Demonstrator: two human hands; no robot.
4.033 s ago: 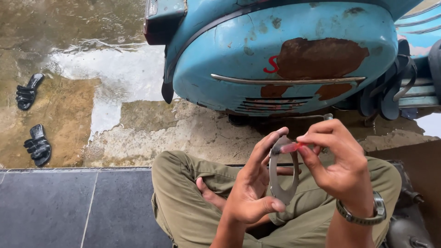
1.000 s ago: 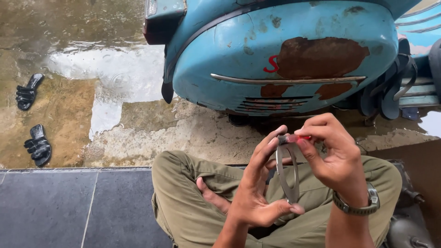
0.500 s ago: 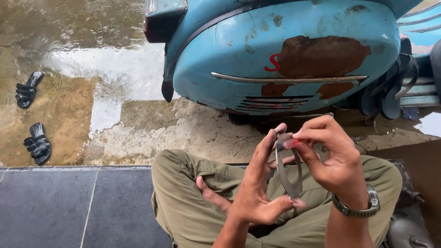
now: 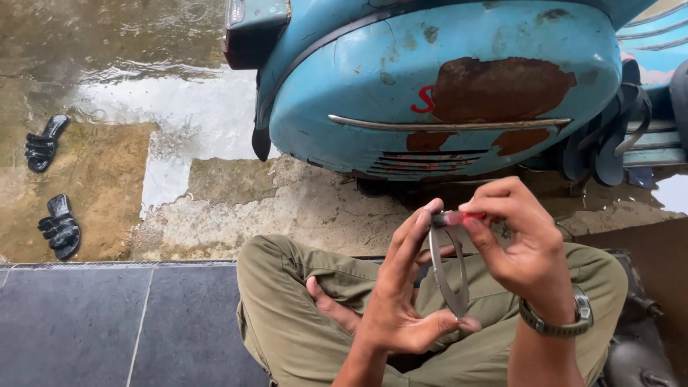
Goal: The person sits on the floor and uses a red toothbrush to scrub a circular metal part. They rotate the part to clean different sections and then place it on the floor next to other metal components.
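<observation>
Two hands pinch a thin metal loop above crossed legs.

The left hand [image 4: 401, 301] props the grey, flat, oval metal loop [image 4: 448, 269] between thumb tip below and fingertips on top; the right hand [image 4: 519, 244], wearing a wristwatch [image 4: 562, 322], pinches a small red piece [image 4: 473, 213] at the loop's upper end. The loop's long axis runs near upright, its lower end tilted toward the right hand's wrist. Beneath are olive trousers [image 4: 301, 322] and dark smooth tiles [image 4: 107, 322]. Beyond are rough wet concrete [image 4: 236, 208], a rust-patched blue scooter panel [image 4: 444, 86], and two black sandals [image 4: 50, 186].
</observation>
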